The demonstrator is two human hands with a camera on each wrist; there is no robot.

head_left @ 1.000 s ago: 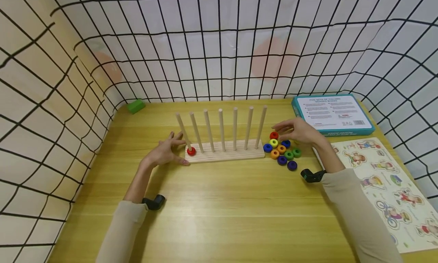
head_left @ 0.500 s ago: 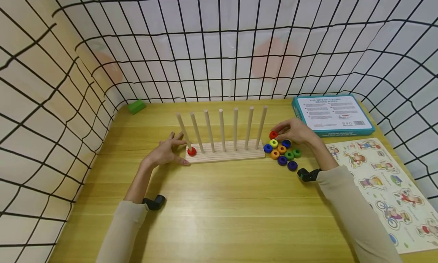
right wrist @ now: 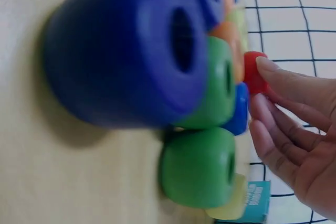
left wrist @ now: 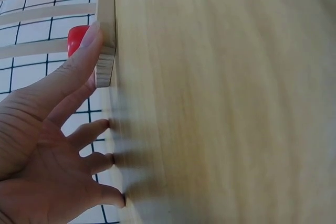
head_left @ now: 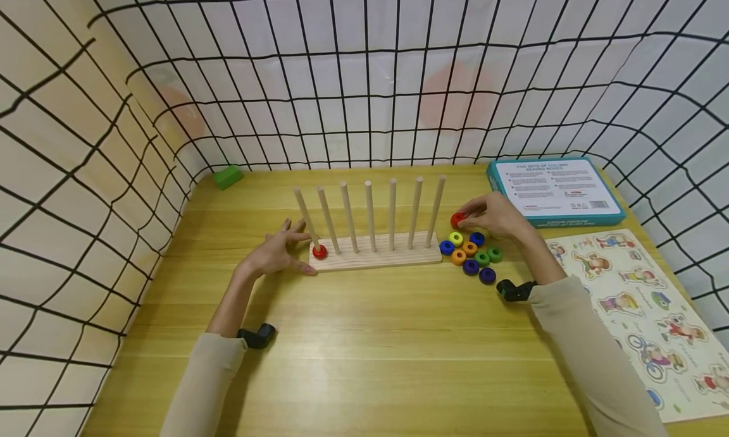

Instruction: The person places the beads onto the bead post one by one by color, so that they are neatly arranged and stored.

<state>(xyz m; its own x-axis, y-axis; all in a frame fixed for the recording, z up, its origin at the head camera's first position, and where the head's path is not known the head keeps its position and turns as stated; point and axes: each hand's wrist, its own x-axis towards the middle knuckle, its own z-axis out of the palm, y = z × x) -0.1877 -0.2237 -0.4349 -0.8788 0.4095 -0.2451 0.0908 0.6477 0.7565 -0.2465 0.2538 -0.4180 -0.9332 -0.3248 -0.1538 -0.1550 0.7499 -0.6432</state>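
Observation:
A wooden peg stand [head_left: 381, 257] with several upright pegs lies in the middle of the table. One red bead [head_left: 319, 253] sits at the foot of its leftmost peg. My left hand [head_left: 276, 252] grips the stand's left end between thumb and index finger, with the other fingertips on the table. To the right, my right hand [head_left: 494, 215] pinches another red bead [right wrist: 254, 72] between thumb and fingers, just behind the loose pile. That pile has a yellow bead [head_left: 455, 238], along with blue, orange, green [right wrist: 199, 167] and dark purple-blue beads [right wrist: 126, 51].
A teal-edged box [head_left: 558, 190] lies at the back right. In front of it is a picture puzzle board [head_left: 643, 323], partly under the right sleeve. A green block [head_left: 228, 176] stands at the back left. Black netting [head_left: 367, 102] encloses the table's back and sides.
My right hand has closed its fingers on the red bead and drawn it slightly back from the yellow bead. The left hand has stayed at the stand's end.

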